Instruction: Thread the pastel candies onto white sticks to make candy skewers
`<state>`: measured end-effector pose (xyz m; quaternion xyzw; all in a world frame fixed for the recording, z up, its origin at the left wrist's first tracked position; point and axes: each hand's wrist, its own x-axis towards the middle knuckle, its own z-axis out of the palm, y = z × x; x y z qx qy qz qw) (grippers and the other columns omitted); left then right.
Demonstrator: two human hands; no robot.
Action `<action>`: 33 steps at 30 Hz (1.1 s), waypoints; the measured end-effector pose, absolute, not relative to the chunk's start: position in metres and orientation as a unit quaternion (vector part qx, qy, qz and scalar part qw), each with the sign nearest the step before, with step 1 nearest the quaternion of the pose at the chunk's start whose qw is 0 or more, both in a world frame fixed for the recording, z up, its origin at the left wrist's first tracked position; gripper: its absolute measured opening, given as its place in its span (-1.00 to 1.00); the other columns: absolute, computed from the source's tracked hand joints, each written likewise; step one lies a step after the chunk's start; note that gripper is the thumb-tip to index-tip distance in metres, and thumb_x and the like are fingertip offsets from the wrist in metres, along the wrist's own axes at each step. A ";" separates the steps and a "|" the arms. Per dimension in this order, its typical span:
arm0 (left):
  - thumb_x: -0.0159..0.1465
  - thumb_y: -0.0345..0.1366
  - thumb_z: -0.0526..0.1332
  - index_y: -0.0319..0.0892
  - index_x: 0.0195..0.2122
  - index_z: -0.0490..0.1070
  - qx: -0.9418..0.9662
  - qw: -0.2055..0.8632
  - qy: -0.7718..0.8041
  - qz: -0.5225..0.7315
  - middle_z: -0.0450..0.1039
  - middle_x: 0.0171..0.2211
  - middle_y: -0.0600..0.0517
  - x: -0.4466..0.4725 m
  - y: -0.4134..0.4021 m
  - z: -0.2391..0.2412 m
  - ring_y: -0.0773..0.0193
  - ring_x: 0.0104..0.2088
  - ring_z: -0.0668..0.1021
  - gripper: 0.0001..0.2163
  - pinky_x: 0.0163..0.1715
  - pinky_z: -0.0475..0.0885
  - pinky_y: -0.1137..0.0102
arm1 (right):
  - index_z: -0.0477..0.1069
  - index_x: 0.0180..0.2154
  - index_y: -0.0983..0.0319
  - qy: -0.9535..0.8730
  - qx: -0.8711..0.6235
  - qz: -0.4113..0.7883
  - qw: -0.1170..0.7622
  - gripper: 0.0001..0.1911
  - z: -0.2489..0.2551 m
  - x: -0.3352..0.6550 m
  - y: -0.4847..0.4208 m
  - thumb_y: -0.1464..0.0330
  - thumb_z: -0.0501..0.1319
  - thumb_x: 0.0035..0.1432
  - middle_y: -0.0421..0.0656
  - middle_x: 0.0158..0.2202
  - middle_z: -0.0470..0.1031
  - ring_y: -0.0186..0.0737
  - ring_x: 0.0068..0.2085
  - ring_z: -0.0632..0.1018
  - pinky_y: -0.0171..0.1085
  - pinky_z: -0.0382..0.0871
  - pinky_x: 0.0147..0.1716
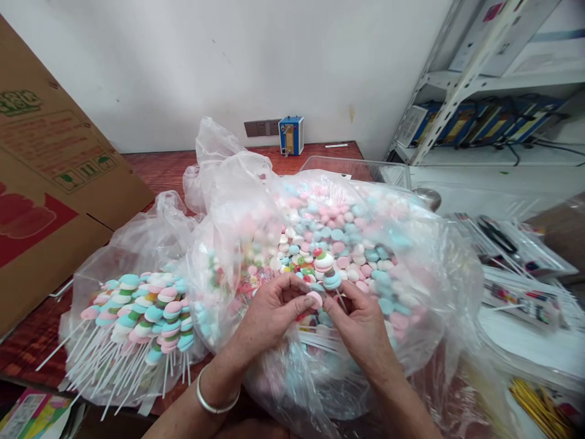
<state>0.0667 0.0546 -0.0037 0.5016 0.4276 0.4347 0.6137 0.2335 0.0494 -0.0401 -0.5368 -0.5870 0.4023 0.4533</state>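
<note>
My left hand (274, 311) pinches a pink round marshmallow candy (314, 299) between thumb and fingers. Right beside it, my right hand (359, 320) is closed on a thin white stick (340, 299) that carries a stack of candy pieces (326, 268) in white, green, pink and blue. Both hands work over the open mouth of a big clear plastic bag (411, 341) full of loose pastel candies (347, 244). A silver bangle (214, 399) circles my left wrist.
A second clear bag (95, 274) at the left holds several finished candy skewers (146, 311) with white sticks pointing toward me. A cardboard box (50, 183) leans at far left. Packets of sticks and scissors (498, 235) lie at right. Metal shelving (461, 79) stands behind.
</note>
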 end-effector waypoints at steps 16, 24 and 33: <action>0.26 -0.37 0.32 -0.10 -0.11 0.62 0.601 0.376 0.500 0.497 0.56 -0.21 -0.03 0.067 0.051 -0.018 0.25 -0.19 0.57 -0.81 -0.19 0.50 0.38 | 0.44 -0.36 0.20 -0.463 -0.521 0.498 0.516 -0.76 -0.026 0.214 0.039 0.16 0.33 0.14 -0.21 -0.43 0.53 -0.25 -0.41 0.52 -0.32 0.42 -0.43; 0.26 -0.31 0.33 -0.15 -0.15 0.62 0.535 0.446 0.497 0.518 0.57 -0.15 -0.07 0.069 0.050 -0.018 0.18 -0.10 0.59 -0.84 -0.09 0.51 0.33 | 0.47 -0.22 0.19 -0.433 -0.461 0.568 0.526 -0.75 -0.034 0.210 0.036 0.18 0.35 0.15 -0.20 -0.33 0.57 -0.24 -0.34 0.55 -0.31 0.44 -0.37; 0.27 -0.30 0.31 -0.17 -0.13 0.55 0.493 0.507 0.470 0.528 0.60 -0.14 -0.07 0.076 0.045 -0.022 0.18 -0.10 0.63 -0.84 -0.03 0.52 0.30 | 0.48 -0.24 0.20 -0.403 -0.490 0.552 0.541 -0.70 -0.032 0.206 0.039 0.14 0.38 0.09 -0.20 -0.38 0.55 -0.25 -0.39 0.52 -0.31 0.42 -0.42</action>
